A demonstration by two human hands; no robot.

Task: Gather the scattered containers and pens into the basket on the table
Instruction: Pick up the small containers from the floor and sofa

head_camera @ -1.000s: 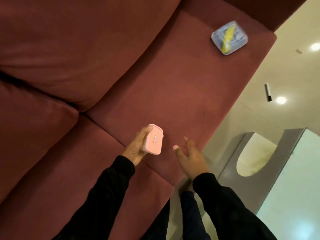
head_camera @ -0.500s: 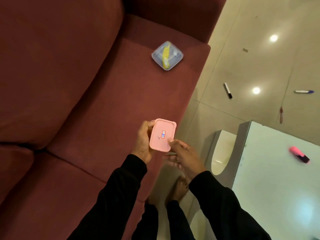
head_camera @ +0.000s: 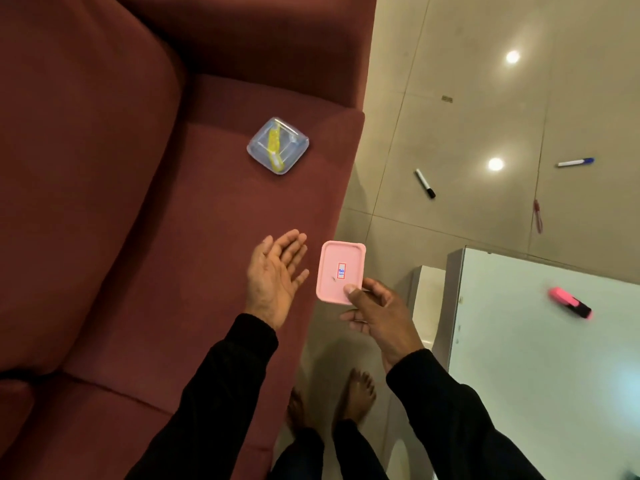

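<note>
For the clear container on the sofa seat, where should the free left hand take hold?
Probably from above, fingers across two opposite sides of the clear container: it lies flat on the sofa cushion, low and square with rounded corners. The left hand is open; the right hand holds the pink container.

Matt plush sofa (head_camera: pixel 156 237), glossy tiled floor (head_camera: pixel 450 133), pink container (head_camera: pixel 341 271) seemingly matt plastic

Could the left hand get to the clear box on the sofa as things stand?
Probably yes: the left hand is open and holds nothing, and only bare sofa cushion lies between it and the clear box, though it would take a forward stretch.
</note>
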